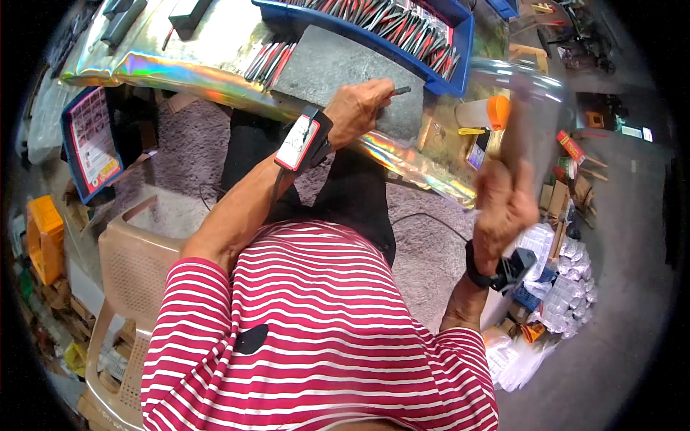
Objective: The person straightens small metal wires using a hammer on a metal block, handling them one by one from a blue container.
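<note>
My left hand (359, 108) rests on a flat grey block (316, 61) on the bench. Its closed fingers pinch a short, thin dark strip (401, 91), whose tip sticks out to the right over the block. Off to the right, my right hand (503, 208) is raised beyond the block with its fingers curled. A pale, smeared streak (530, 129) rises from that hand, too blurred for me to name what it grips. Several thin red and black pieces (269, 63) lie against the block's left side.
A blue tray (449, 85) full of red, black and silver pieces stands behind the block. An orange-capped container (480, 113) sits right of it. Shiny foil (180, 77) covers the bench. A plastic chair (136, 251) is at my left; silvery packets (571, 287) lie at lower right.
</note>
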Demonstrator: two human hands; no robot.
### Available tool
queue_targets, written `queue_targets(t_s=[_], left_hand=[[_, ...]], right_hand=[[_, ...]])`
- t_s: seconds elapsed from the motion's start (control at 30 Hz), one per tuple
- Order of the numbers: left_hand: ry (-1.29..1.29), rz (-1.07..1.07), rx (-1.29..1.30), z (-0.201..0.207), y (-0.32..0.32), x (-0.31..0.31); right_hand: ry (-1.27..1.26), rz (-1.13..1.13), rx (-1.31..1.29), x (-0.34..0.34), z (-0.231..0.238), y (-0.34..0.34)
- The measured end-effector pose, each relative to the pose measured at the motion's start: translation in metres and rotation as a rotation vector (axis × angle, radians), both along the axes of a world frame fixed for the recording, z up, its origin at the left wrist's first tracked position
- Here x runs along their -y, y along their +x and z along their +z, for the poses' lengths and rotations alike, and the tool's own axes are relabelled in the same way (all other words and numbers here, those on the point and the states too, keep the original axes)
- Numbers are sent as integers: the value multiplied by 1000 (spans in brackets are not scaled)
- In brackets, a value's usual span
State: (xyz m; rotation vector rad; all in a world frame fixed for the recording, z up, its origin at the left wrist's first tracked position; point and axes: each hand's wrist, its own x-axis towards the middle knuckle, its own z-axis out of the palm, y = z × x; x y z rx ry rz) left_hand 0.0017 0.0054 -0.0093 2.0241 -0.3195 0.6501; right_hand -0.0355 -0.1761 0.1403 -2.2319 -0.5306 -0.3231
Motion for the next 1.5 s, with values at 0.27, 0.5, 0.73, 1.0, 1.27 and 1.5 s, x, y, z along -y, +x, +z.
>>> queue_targets(t_s=[0.27,0.5,0.73,1.0,1.27,1.5], left_hand=[[12,-27,-28,1,0,1],[-2,11,3,-3,2,2],[37,-17,-84,-3,1,-3],[3,11,-45,-3,2,7],[-219,103,-52,11,17,-8],[-10,246,-35,13,95,-59]], right_hand=[[-403,49,85,3,-38,14],[-108,-92,147,-7,8,-5],[-400,-5,132,0,-46,12],[236,-78,-542,0,-104,18],[730,-73,-963,-19,-140,20],[530,-51,-969,-16,-144,19]])
